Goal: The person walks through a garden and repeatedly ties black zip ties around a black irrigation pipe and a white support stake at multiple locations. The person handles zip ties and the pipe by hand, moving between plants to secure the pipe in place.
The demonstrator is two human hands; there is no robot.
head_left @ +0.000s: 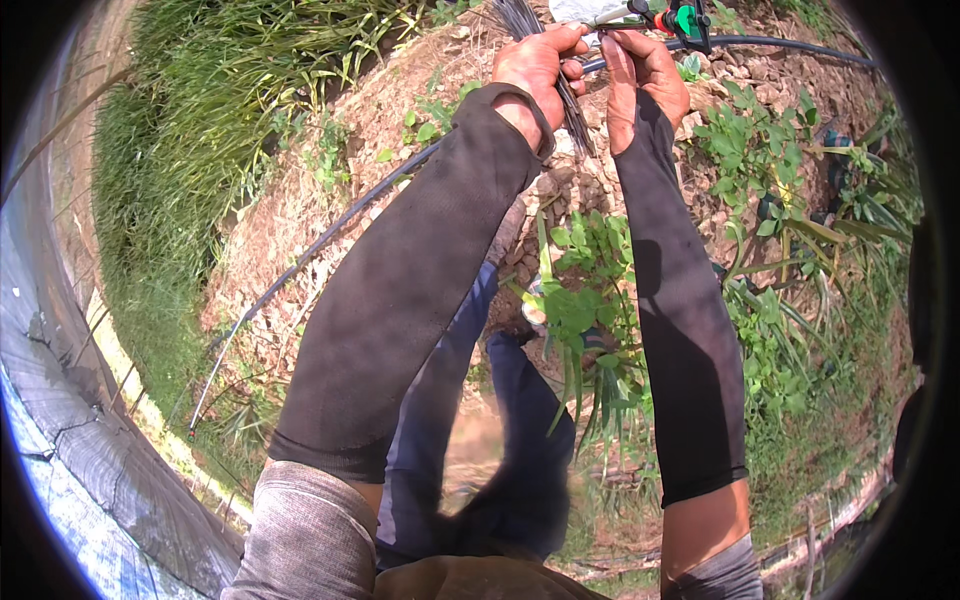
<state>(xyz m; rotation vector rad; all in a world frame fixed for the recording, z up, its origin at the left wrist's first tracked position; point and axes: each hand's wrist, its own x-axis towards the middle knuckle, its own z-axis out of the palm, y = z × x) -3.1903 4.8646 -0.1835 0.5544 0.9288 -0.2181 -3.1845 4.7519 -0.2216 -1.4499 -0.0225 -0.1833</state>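
Note:
Both hands meet close together at the top of the view. My left hand [540, 72] is closed around a bundle of thin dark rods [577, 128], which sticks out above and below the fist. Beside it, my right hand [655, 80] has thumb and fingers pinched at a thin black piece of a small sprinkler [687, 20] with green and red parts. A pale tube [612, 14] leads to the sprinkler from the left. The fingertips of both hands nearly touch, so exactly what lies between them is partly hidden.
A dark hose [330, 235] crosses the stony soil behind my hands. Tall grass [200, 130] grows at left, leafy plants [745, 145] at right, and a plant [585, 295] between my forearms. A grey sheet-like surface [60, 390] curves along the left rim. My legs [525, 420] stand below.

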